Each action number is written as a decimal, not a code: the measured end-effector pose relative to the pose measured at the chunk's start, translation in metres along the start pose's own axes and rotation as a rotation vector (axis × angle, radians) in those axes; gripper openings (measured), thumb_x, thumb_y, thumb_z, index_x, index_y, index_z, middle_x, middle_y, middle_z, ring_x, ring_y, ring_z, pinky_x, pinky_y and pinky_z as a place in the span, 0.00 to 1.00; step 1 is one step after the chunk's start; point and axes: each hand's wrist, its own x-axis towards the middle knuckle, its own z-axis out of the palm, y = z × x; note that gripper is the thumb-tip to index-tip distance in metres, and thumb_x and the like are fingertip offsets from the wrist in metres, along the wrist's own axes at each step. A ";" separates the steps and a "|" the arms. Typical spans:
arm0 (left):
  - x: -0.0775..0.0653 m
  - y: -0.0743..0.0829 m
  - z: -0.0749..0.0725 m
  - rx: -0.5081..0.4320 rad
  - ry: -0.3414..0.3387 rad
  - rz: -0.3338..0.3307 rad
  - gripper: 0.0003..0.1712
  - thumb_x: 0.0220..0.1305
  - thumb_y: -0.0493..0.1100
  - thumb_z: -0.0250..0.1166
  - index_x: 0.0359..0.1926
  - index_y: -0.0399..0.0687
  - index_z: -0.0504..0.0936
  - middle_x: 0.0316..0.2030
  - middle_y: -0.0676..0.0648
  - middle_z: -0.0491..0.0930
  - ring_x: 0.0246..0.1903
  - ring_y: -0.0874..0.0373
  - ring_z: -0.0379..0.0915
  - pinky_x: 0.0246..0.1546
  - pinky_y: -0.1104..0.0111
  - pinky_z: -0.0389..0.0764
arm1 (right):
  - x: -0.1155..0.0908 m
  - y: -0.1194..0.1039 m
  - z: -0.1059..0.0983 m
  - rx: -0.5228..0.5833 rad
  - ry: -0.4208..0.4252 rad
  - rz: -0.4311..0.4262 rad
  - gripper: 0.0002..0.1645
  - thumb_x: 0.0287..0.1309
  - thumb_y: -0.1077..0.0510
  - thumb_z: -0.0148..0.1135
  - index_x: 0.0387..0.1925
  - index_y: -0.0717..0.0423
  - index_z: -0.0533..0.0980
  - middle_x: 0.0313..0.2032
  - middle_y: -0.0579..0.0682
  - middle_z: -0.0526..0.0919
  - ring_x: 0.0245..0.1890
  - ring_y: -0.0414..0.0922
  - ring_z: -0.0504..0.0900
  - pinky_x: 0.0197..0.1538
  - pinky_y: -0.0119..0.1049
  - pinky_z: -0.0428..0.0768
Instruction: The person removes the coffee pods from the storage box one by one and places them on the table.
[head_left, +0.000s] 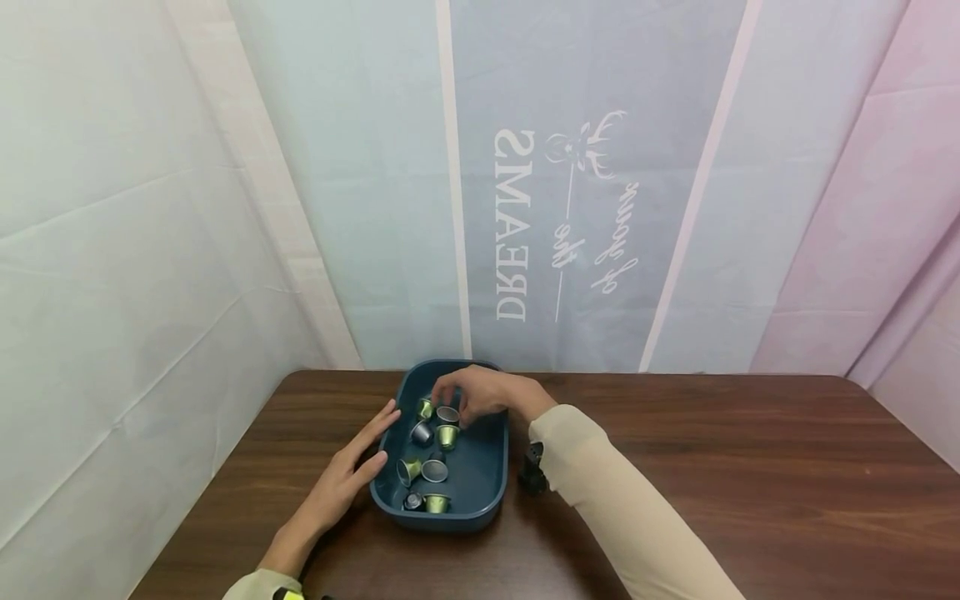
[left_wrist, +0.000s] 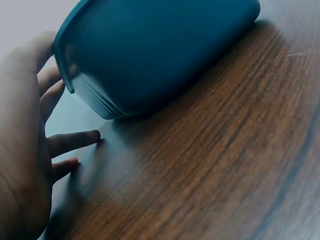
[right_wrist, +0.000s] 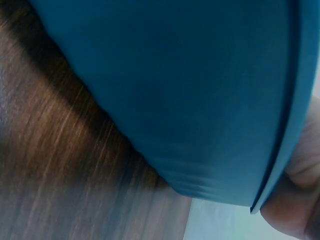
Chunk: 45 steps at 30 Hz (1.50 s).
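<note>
A dark blue plastic bin (head_left: 480,475) stands on the table with several coffee capsules inside, some green and some dark with silver lids. Along its left side lies my left hand (head_left: 341,483), fingers extended, fingertips at the rim. The left wrist view shows this hand (left_wrist: 22,135) beside the bin's outer wall (left_wrist: 150,50), its fingers spread. My right hand (head_left: 483,392) reaches over the far right rim, bent fingers and thumb on either side of a silver-lidded capsule (head_left: 447,414); I cannot tell whether they grip it. A green capsule (head_left: 447,437) sits just below that one.
The wooden table (head_left: 712,475) stretches to the right of the bin. A printed curtain (head_left: 390,208) hangs behind its far edge, and a pale cloth (head_left: 135,292) hangs at the left. A small black device (head_left: 532,471) is at the right wrist.
</note>
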 end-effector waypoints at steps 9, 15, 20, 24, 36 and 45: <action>0.000 0.000 0.001 -0.003 0.001 -0.005 0.30 0.72 0.37 0.50 0.73 0.50 0.58 0.73 0.52 0.49 0.71 0.55 0.45 0.63 0.47 0.54 | 0.004 0.001 0.003 0.008 -0.004 -0.037 0.28 0.48 0.66 0.73 0.50 0.41 0.78 0.44 0.43 0.78 0.36 0.36 0.80 0.37 0.32 0.78; 0.001 0.000 0.001 -0.014 -0.002 -0.011 0.30 0.71 0.36 0.50 0.73 0.50 0.58 0.73 0.53 0.49 0.71 0.55 0.45 0.63 0.46 0.55 | 0.005 0.002 0.002 0.047 -0.035 -0.042 0.29 0.48 0.65 0.73 0.51 0.40 0.78 0.44 0.43 0.77 0.38 0.37 0.80 0.39 0.33 0.78; 0.000 -0.002 0.002 -0.019 -0.008 0.014 0.31 0.71 0.34 0.50 0.73 0.49 0.58 0.74 0.51 0.49 0.71 0.54 0.45 0.64 0.67 0.53 | 0.008 0.003 0.001 0.085 -0.057 -0.019 0.30 0.48 0.65 0.73 0.52 0.39 0.77 0.43 0.43 0.77 0.39 0.38 0.80 0.40 0.33 0.78; 0.000 -0.002 0.002 -0.018 -0.004 0.027 0.31 0.71 0.34 0.49 0.73 0.48 0.58 0.73 0.49 0.49 0.71 0.53 0.46 0.64 0.69 0.54 | 0.010 0.003 0.003 0.096 -0.056 -0.029 0.29 0.48 0.65 0.73 0.52 0.41 0.78 0.43 0.43 0.78 0.38 0.38 0.80 0.40 0.33 0.79; 0.001 -0.001 0.001 -0.009 0.004 0.017 0.30 0.71 0.34 0.49 0.72 0.48 0.58 0.73 0.47 0.49 0.71 0.52 0.46 0.64 0.59 0.55 | 0.014 0.002 0.007 0.072 -0.064 -0.030 0.24 0.49 0.63 0.73 0.48 0.42 0.79 0.41 0.39 0.78 0.39 0.38 0.79 0.41 0.33 0.77; 0.001 0.001 0.001 -0.015 -0.009 -0.006 0.30 0.72 0.36 0.49 0.73 0.50 0.58 0.74 0.50 0.49 0.71 0.54 0.46 0.63 0.51 0.56 | 0.013 0.000 0.006 0.063 -0.060 -0.063 0.23 0.48 0.63 0.73 0.45 0.41 0.79 0.39 0.39 0.79 0.38 0.37 0.79 0.41 0.32 0.77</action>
